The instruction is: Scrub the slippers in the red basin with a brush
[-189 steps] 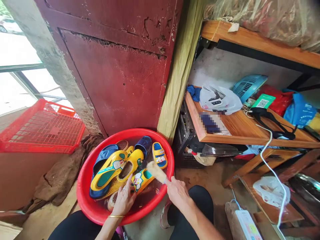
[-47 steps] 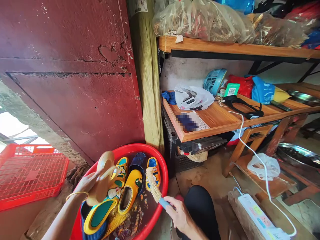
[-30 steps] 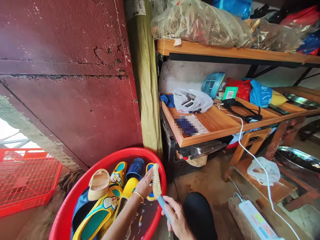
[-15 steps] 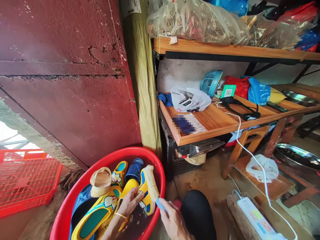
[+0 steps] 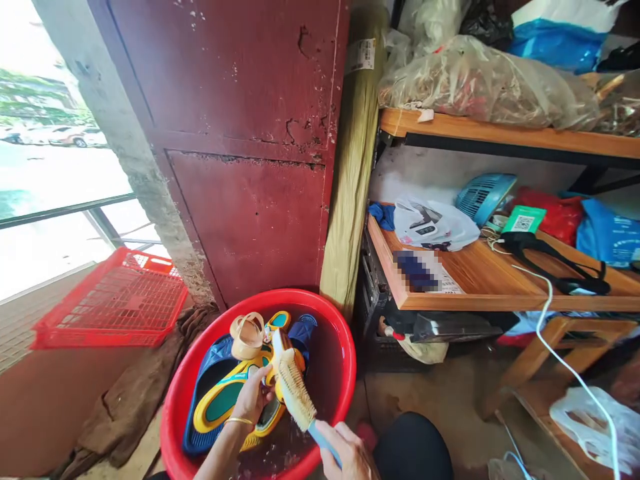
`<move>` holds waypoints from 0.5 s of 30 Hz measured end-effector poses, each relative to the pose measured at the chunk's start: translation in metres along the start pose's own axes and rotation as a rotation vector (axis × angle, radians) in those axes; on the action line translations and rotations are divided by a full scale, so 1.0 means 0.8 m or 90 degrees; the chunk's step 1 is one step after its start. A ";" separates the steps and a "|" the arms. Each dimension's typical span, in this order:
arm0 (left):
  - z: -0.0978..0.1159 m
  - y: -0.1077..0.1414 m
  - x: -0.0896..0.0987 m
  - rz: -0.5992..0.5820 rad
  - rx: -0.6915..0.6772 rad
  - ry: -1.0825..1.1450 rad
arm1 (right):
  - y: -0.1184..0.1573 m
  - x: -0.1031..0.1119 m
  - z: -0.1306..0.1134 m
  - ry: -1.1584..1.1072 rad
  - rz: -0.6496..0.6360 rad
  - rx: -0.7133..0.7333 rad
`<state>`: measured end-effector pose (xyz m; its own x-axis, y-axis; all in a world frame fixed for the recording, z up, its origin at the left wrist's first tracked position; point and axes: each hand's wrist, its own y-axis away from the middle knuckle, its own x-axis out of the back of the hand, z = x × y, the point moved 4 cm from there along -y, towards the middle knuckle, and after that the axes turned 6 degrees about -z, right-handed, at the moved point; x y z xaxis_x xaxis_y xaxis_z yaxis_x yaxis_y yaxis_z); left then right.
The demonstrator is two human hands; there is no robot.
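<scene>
**Window, upper left:** bright glass panes [image 5: 55, 200] with parked cars small beyond them.
**Crate, left of middle:** red plastic mesh crate [image 5: 115, 307], tilted on a ledge.
**Floor cloth, lower left:** brown sacking [image 5: 125, 400], bunched beside the basin.
**Door, upper middle:** dark red metal door [image 5: 240, 147], paint flaking, set beside a concrete pillar [image 5: 145, 180].
**Basin, lower middle:** round red plastic basin [image 5: 173, 407], holding dark water.
**Footwear in basin:** beige sandal [image 5: 247, 335] at the back, navy slipper [image 5: 305, 330] just right of it, blue-and-yellow slide [image 5: 215, 407] lying low on the left.
**Left hand:** left hand [image 5: 253, 397], gold bangle [image 5: 238, 421] on the wrist, closed around a yellow slipper [image 5: 283, 363], held above the other footwear inside the basin.
**Right hand:** right hand [image 5: 347, 453], closed on the blue handle of a scrubbing brush [image 5: 295, 390], bristles pressed against the yellow slipper.
**Knee, bottom middle:** the person's knee in black trousers [image 5: 413, 450], just right of the basin.
**Post, middle:** wrapped straw-coloured bundle [image 5: 353, 180], upright against the door's edge.
**Shelves, right:** wooden shelf [image 5: 450, 293] with a white plastic bag [image 5: 435, 223], blue fan [image 5: 485, 197], and QR card [image 5: 523, 219]; a bulging clear sack [image 5: 485, 83] sits on the shelf above.
**Cable, lower right:** white cable [image 5: 555, 333], hanging down from the shelf.
</scene>
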<state>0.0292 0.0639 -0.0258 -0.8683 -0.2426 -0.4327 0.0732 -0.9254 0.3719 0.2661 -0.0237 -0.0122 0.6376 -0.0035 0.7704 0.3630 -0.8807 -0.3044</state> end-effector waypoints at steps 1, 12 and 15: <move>0.000 0.002 0.005 -0.002 0.008 0.021 | -0.002 0.001 -0.001 -0.008 0.018 -0.015; -0.037 0.041 0.034 0.042 0.036 0.088 | -0.023 -0.016 -0.016 -0.089 -0.087 -0.014; -0.044 0.045 0.033 0.037 0.047 0.149 | -0.044 -0.014 -0.019 -0.049 -0.157 -0.028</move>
<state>0.0260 0.0139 -0.0525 -0.7256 -0.3633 -0.5844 0.0761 -0.8864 0.4566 0.2357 0.0003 -0.0013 0.5839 0.2481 0.7730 0.4849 -0.8703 -0.0870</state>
